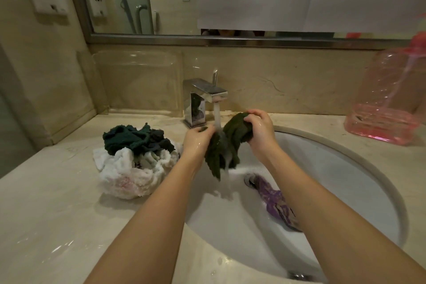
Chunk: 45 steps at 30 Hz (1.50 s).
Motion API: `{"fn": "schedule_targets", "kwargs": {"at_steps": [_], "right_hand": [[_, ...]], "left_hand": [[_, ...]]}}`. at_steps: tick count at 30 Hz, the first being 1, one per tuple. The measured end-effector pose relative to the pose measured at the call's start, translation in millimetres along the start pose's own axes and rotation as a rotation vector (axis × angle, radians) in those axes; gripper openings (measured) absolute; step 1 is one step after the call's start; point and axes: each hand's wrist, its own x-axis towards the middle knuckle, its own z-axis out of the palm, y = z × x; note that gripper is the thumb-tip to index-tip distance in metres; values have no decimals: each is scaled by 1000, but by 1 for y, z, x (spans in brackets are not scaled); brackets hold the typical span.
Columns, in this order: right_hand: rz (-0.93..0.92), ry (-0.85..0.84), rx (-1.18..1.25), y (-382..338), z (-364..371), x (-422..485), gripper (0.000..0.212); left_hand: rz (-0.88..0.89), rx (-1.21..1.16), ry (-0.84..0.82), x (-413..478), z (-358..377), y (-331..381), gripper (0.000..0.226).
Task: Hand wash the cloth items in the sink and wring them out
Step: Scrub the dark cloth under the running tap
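Note:
A dark green cloth (224,147) hangs over the white sink (359,182) under the running tap (207,97). My left hand (197,139) grips its left edge, and my right hand (259,128) grips its upper right corner, a little higher. Water runs down through the cloth into the basin. A purple patterned cloth (275,200) lies in the basin beside the drain, partly hidden by my right forearm.
On the counter left of the sink sits a pile of wet cloths, white ones (129,175) below and dark green ones (136,138) on top. A pink transparent plastic container (389,99) stands at the right. A mirror runs along the back wall.

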Motion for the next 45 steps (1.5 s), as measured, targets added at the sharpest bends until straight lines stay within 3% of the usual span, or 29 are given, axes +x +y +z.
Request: {"fn": "schedule_targets", "kwargs": {"at_steps": [3, 5, 8, 12, 15, 17, 20, 22, 25, 27, 31, 35, 37, 41, 43, 45], "right_hand": [[42, -113, 192, -5, -1, -5, 32], [90, -162, 285, -7, -3, -8, 25], [158, -210, 330, -12, -7, -7, 13], [141, -271, 339, -18, -8, -3, 7], [90, -307, 149, -12, -13, 4, 27], [60, -325, -199, -3, -15, 7, 43], [26, -372, -562, 9, -9, 4, 34], [48, -343, -491, 9, -3, 2, 25], [190, -267, -83, 4, 6, -1, 28], [202, -189, 0, 1, 12, -5, 24], [54, -208, -242, 8, 33, -22, 24], [-133, -305, -456, 15, 52, -32, 30], [-163, -236, -486, 15, 50, -28, 31], [-55, 64, -398, 25, 20, -6, 35], [-27, 84, -367, 28, 15, -6, 36], [-114, 88, -404, 22, 23, -16, 36]], "left_hand": [[-2, 186, -131, 1, 3, -2, 49], [-14, 199, -197, -2, 4, 1, 39], [-142, 87, -236, -2, 1, 1, 43], [-106, 242, -288, -2, -1, -2, 32], [29, -36, -172, -1, -2, 4, 35], [113, -270, -43, 0, -3, 9, 15], [182, -253, 128, 3, -7, 11, 18], [200, -177, 200, 4, -7, 10, 22], [244, -54, 217, 10, -5, 5, 29], [345, 119, 207, 13, 2, 0, 27], [347, 188, 213, 16, 11, -1, 27], [93, -48, 201, 26, 8, -11, 32], [70, -46, 168, 24, 15, -11, 35], [279, 127, 41, -19, 49, 6, 31], [263, 160, 8, -21, 54, 7, 31], [190, 139, 57, -3, 43, 4, 32]]}}
